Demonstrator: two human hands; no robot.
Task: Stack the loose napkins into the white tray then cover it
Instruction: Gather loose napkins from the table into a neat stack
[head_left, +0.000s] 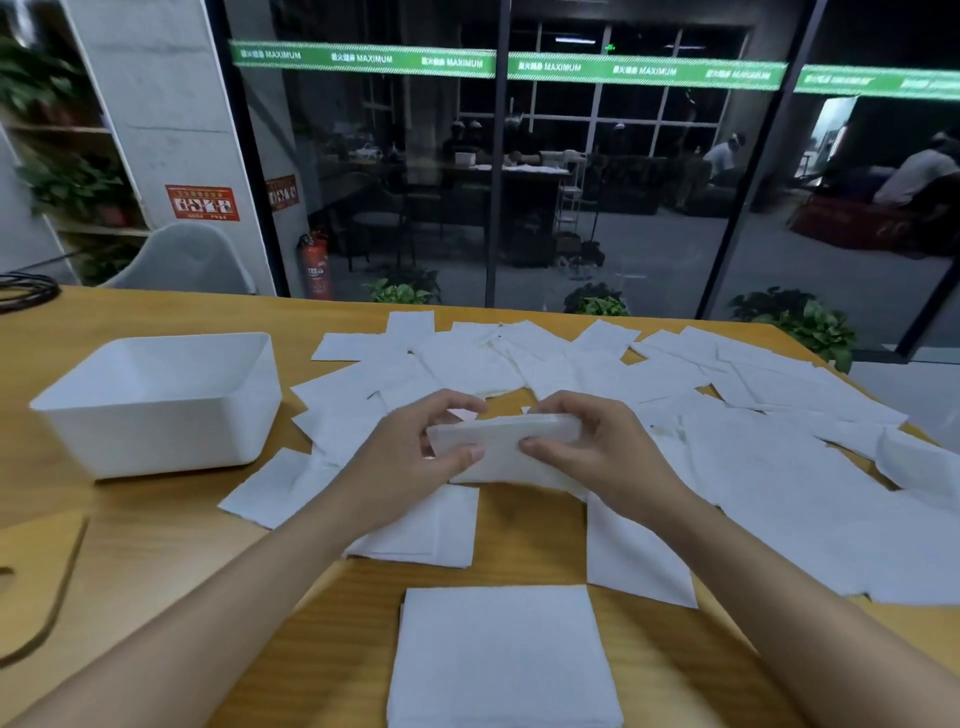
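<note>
Both hands hold a thick stack of white napkins (506, 441) on edge above the table's middle. My left hand (410, 447) grips its left end with thumb in front and fingers behind. My right hand (587, 447) grips the right end the same way. The white tray (156, 410) stands empty at the left, a hand's width from my left hand. Several loose napkins (571, 364) lie scattered across the far and right table. A neat square pile of napkins (501, 660) lies at the near edge. A wooden lid (36, 587) lies at the near left.
The wooden table (156, 525) ends at a glass wall behind. A grey chair (182, 260) stands beyond the far left edge, and black cables (26, 291) lie at the far left corner. Potted plants (800, 322) sit past the far right corner.
</note>
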